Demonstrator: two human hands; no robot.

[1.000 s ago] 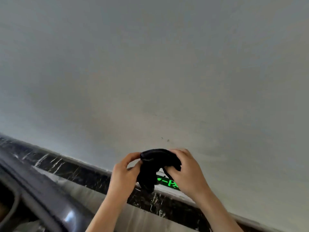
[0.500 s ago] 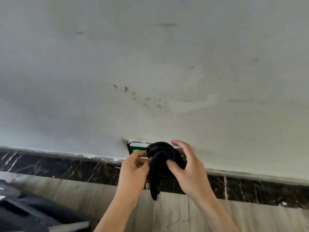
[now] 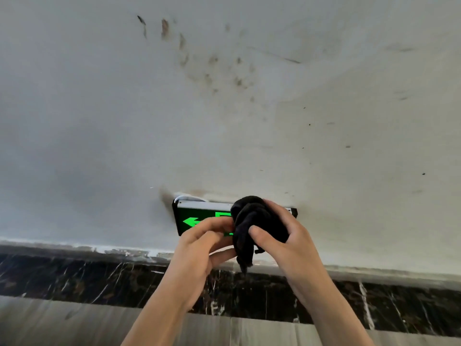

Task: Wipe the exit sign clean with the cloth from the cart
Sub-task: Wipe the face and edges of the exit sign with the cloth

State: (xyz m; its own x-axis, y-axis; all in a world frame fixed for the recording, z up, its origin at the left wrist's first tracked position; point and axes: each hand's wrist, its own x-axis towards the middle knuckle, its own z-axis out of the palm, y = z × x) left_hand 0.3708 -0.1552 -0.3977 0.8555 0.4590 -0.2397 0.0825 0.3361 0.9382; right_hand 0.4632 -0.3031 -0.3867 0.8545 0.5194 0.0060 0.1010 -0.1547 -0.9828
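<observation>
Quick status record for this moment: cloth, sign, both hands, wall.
cloth: black, bunched, in front of the sign's middle
sign: low on the wall, lit green, arrow pointing left, right part hidden by the cloth
right hand: grip shut on the cloth
left hand: fingertips at the cloth's left edge
wall: pale, dark smudges above the sign

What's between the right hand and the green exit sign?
The bunched black cloth, gripped in the right hand, sits in front of the exit sign in the head view.
</observation>
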